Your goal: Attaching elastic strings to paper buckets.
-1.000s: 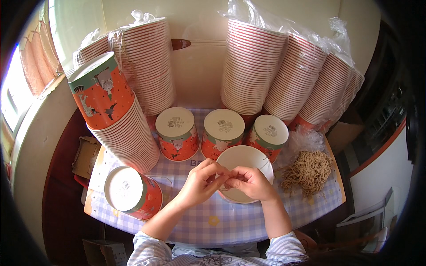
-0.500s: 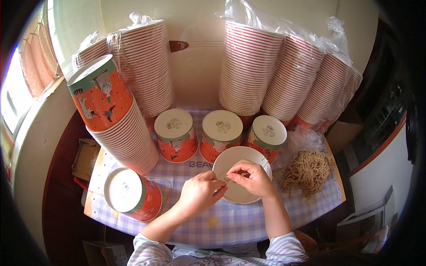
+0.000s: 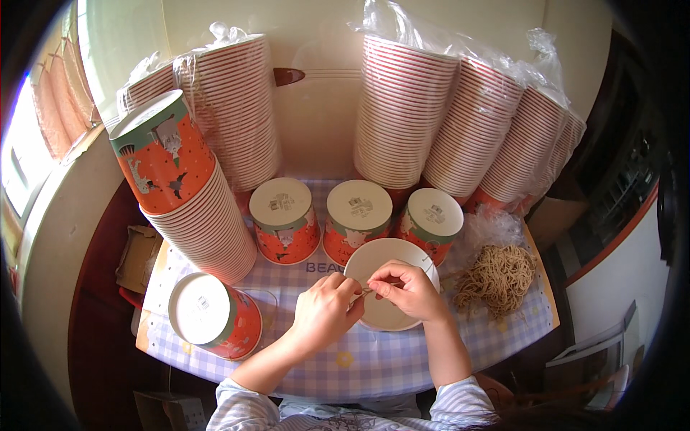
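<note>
Risk noted: the thin string (image 3: 369,290) pinched between both hands could slip or snap if pulled unevenly, as the grip was only at the fingertips. A knock from either wrist could also shift the lid (image 3: 388,291) beneath, which lay loose on the desk (image 3: 402,359).

The left hand (image 3: 325,310) and right hand (image 3: 406,287) met over the lid, fingers narrowed, each pinching the string. Both forearms rose from below the lid. Three capped cups (image 3: 357,219) stood just behind the lid; a string bundle (image 3: 497,276) lay to its right.
</note>
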